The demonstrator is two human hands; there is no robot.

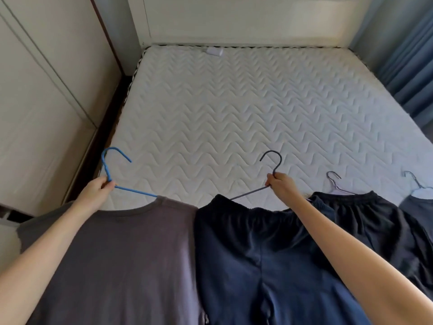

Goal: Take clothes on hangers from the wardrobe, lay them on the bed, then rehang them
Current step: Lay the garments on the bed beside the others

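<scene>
- The left hand [102, 187] grips the neck of the blue hanger [136, 191], which carries a grey T-shirt [131, 254].
- The right hand [280, 186] grips the dark hanger [248, 193], which holds navy trousers [253, 254].
- Both garments lie side by side at the near edge of the bed [222, 102], long axes running towards the person, hooks pointing at the headboard.
- Black shorts [365, 214] on a hanger lie just right, nearer the right hand.

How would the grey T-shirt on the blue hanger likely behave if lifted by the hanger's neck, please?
The grey T-shirt would probably hang limp: its thin cloth lies flat and soft. It seems light, as the left hand grips the blue hanger just at its neck. It may slide along the smooth wire.
</scene>
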